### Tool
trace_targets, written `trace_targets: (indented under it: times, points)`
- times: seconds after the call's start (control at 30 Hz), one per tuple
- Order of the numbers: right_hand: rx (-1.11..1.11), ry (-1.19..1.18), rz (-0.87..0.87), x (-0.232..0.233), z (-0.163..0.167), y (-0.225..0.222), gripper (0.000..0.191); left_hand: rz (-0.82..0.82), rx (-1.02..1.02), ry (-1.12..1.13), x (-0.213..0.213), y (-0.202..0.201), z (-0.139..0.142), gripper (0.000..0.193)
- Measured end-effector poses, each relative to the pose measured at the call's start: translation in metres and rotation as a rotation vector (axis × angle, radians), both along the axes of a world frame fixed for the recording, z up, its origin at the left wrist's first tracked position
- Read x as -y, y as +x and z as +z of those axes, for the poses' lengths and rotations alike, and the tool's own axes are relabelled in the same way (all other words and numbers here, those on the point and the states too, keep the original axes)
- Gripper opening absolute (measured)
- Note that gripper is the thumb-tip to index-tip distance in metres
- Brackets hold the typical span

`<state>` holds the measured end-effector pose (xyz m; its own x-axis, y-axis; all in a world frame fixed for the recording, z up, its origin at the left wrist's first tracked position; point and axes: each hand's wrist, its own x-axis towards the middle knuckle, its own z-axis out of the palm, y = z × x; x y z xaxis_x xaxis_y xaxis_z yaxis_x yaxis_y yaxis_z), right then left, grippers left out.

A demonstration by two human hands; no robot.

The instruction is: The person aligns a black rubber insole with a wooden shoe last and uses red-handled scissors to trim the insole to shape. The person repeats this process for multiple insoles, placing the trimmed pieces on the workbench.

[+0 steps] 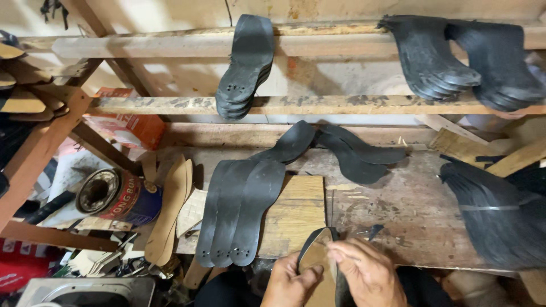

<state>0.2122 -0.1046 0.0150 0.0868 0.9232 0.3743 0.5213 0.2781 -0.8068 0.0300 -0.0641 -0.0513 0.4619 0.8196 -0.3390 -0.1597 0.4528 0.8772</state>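
At the bottom centre both hands hold a shoe sole (316, 256) with a tan inner face and a black edge. My left hand (290, 281) grips it from below left, thumb across the tan face. My right hand (367, 273) pinches its right edge with fingertips near the top. On a wooden board (298, 213) just above the hands, three black soles (242, 210) lie fanned side by side, with small holes at their near ends.
More black soles (352, 150) lie on the worn workbench (409, 204); stacks of them hang over wooden rails (341, 104) above. A big black bundle (500, 216) sits at right. Left are tan insoles (170, 207), a tipped tin can (116, 196) and clutter.
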Motion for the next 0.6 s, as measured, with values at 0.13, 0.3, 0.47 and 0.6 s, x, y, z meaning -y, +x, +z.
trace_targets:
  times: [0.13, 0.3, 0.47, 0.6]
  points:
    - [0.103, 0.07, 0.077, 0.0, 0.0, 0.0, 0.017, 0.027, 0.104, -0.029, -0.002, 0.0, -0.011, 0.028]
    - [0.09, 0.037, 0.067, 0.0, 0.001, 0.007, 0.021, 0.052, 0.152, -0.057, 0.0, 0.001, -0.017, 0.029]
    - [-0.074, -0.127, -0.107, 0.0, 0.005, 0.004, 0.022, 0.068, 0.115, -0.102, 0.004, 0.001, -0.01, 0.03]
    - [-0.175, -0.174, -0.158, 0.0, 0.007, -0.001, 0.025, 0.064, 0.092, -0.136, 0.003, 0.001, -0.004, 0.029]
